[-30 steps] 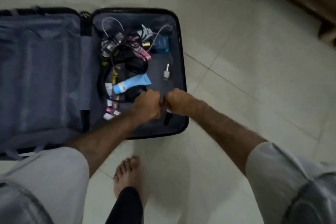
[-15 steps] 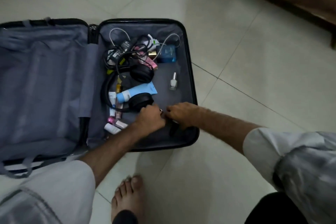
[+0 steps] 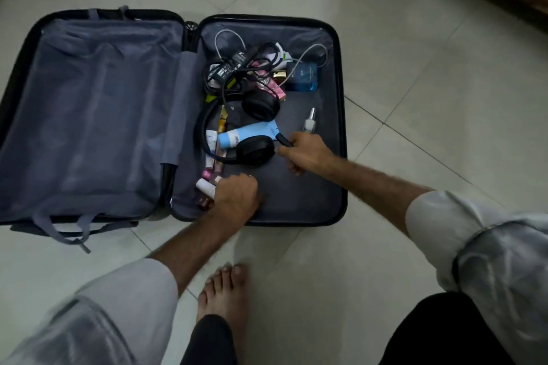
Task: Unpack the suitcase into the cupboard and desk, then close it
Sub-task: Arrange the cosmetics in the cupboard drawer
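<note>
I see the right hand with fingers curled around a small black object, while the left hand curls its fingers over small bottles in the suitcase.

We count one open suitcase, one pair of black headphones, one light-blue tube, one blue box, one small clear bottle, and two hands: left, right.

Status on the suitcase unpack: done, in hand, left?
Done: the black suitcase's grey-lined left half looks emptied. In hand: right hand grips a small dark object; left hand reaches the small tubes. Left: black headphones, light-blue tube, dark-blue box, cables, closing.
</note>
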